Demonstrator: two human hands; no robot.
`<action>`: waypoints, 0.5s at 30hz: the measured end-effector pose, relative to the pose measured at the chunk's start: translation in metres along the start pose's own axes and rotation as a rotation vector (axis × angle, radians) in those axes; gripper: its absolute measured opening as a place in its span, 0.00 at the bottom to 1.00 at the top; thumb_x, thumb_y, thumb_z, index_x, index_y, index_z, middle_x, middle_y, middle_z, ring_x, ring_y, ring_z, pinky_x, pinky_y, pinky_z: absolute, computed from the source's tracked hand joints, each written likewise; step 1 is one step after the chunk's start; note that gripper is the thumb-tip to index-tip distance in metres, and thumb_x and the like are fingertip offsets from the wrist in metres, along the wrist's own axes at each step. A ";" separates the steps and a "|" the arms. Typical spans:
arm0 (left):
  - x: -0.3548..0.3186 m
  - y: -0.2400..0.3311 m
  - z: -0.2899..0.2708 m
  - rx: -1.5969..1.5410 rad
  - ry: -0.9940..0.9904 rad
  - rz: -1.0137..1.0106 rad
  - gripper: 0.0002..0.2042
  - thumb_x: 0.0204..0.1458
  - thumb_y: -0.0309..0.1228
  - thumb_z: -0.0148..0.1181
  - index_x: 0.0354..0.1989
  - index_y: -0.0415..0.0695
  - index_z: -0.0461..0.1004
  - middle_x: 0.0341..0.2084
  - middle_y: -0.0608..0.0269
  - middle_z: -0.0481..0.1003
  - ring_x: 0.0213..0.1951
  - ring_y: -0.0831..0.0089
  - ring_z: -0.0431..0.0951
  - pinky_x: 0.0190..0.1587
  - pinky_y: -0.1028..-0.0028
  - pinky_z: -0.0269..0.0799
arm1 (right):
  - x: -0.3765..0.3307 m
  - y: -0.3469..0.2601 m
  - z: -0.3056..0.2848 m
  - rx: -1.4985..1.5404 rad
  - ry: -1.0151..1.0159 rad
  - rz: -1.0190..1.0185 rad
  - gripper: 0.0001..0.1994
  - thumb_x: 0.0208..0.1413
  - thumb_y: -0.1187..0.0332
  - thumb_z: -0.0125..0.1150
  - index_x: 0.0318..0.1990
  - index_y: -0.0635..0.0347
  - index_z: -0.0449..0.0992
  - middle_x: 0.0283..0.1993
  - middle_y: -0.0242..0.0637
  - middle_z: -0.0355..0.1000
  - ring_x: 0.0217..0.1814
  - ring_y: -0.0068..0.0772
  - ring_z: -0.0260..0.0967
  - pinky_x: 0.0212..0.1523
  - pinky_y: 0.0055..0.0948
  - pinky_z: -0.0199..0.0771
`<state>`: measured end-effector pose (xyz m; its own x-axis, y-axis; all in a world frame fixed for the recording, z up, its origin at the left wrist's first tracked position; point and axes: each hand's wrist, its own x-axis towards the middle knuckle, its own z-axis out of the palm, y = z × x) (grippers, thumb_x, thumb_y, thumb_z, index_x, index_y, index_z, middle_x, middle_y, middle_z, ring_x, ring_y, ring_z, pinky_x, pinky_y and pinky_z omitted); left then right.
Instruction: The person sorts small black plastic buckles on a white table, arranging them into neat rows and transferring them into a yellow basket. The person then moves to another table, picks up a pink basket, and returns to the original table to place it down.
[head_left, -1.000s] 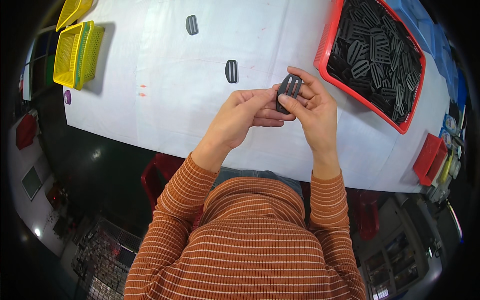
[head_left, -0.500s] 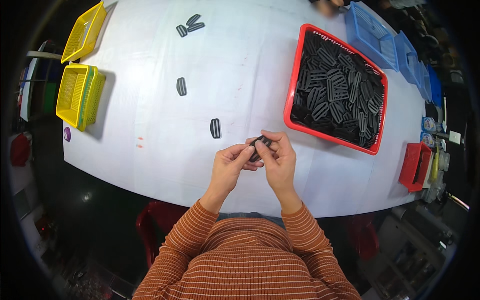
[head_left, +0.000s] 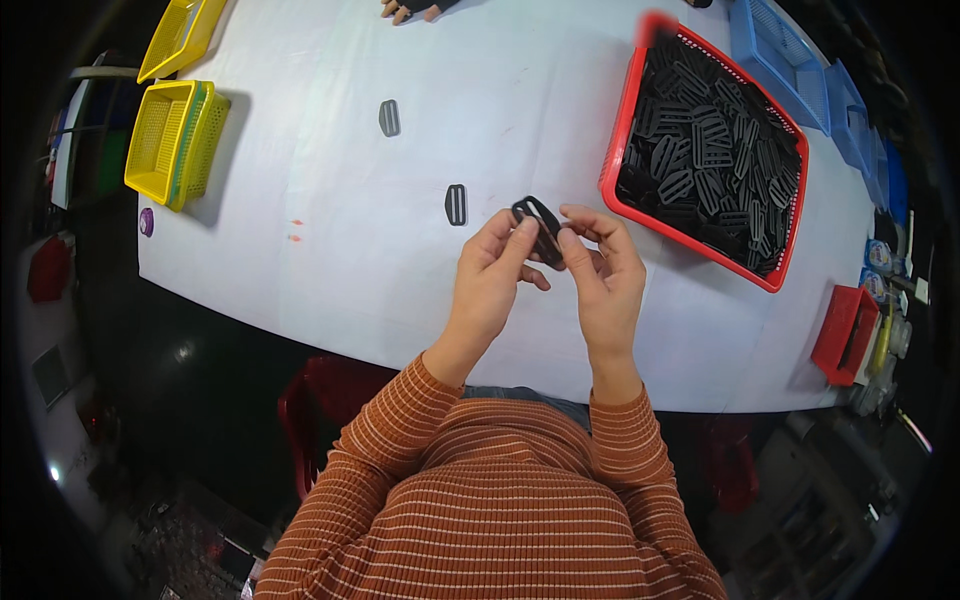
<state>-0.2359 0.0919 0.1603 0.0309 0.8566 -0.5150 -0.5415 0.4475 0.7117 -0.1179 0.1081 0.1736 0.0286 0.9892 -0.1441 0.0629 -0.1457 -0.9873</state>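
A white desk point(head_left: 380, 260) fills most of the view, its edges bent by the lens. On its right side sits a red tray point(head_left: 612, 165) heaped with black plastic buckles point(head_left: 715, 160). Beyond the tray, at the far right corner, stand blue baskets point(head_left: 780, 50). On the left edge of the desk stands a yellow basket point(head_left: 170, 140), with a second yellow basket point(head_left: 180, 35) further back. A small red bin point(head_left: 843, 333) sits off the right end of the desk, lower down.

The person, in an orange striped sleeve point(head_left: 400, 440), holds both hands together above the middle of the desk. The left hand point(head_left: 490, 280) has its fingertips closed on a black buckle point(head_left: 535, 222), pinching the nearer left part of it. The right hand point(head_left: 600, 275) grips the same buckle from the right, thumb and fingers curled around it. The buckle is lifted clear of the desk, tilted, between the two hands and just left of the red tray.

Two loose buckles lie flat on the desk: one point(head_left: 456, 204) just left of the hands, another point(head_left: 389, 118) further back and left. At the far edge, another person's hand point(head_left: 410, 9) rests on the desk. A small purple object point(head_left: 147, 221) lies at the left edge, near the yellow basket.
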 end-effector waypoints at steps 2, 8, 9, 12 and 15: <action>-0.002 -0.004 -0.001 0.186 -0.130 0.016 0.11 0.62 0.32 0.47 0.44 0.37 0.71 0.31 0.64 0.75 0.29 0.78 0.76 0.26 0.79 0.73 | 0.002 0.001 -0.005 0.068 -0.137 0.056 0.13 0.61 0.72 0.52 0.51 0.65 0.73 0.45 0.40 0.76 0.43 0.23 0.73 0.36 0.21 0.75; -0.015 -0.017 0.008 0.267 -0.101 0.145 0.11 0.63 0.29 0.45 0.46 0.34 0.69 0.32 0.60 0.75 0.30 0.78 0.77 0.27 0.80 0.74 | 0.003 0.000 -0.004 0.199 -0.135 0.302 0.09 0.61 0.73 0.53 0.43 0.68 0.76 0.37 0.37 0.78 0.34 0.22 0.74 0.34 0.18 0.75; -0.016 -0.019 0.011 0.261 -0.095 0.159 0.11 0.63 0.28 0.45 0.45 0.34 0.69 0.31 0.59 0.75 0.29 0.77 0.77 0.27 0.80 0.74 | 0.005 0.001 -0.005 0.223 -0.127 0.349 0.09 0.60 0.73 0.53 0.43 0.68 0.76 0.36 0.37 0.78 0.34 0.21 0.74 0.33 0.18 0.75; -0.014 -0.021 0.009 0.211 -0.059 0.169 0.11 0.63 0.30 0.44 0.45 0.35 0.69 0.30 0.60 0.75 0.28 0.78 0.76 0.26 0.80 0.74 | 0.008 0.003 -0.001 0.186 -0.144 0.264 0.10 0.60 0.72 0.53 0.43 0.68 0.76 0.35 0.38 0.78 0.31 0.19 0.73 0.26 0.17 0.73; -0.009 -0.012 0.007 0.123 0.016 0.107 0.12 0.64 0.32 0.43 0.43 0.37 0.70 0.27 0.63 0.73 0.25 0.79 0.73 0.24 0.80 0.71 | 0.009 -0.001 -0.007 0.162 -0.266 0.174 0.12 0.61 0.72 0.50 0.49 0.66 0.74 0.40 0.38 0.78 0.31 0.18 0.72 0.26 0.18 0.72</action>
<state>-0.2234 0.0808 0.1599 -0.0354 0.8975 -0.4396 -0.4340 0.3824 0.8157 -0.1107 0.1167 0.1739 -0.2369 0.9232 -0.3026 -0.0798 -0.3289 -0.9410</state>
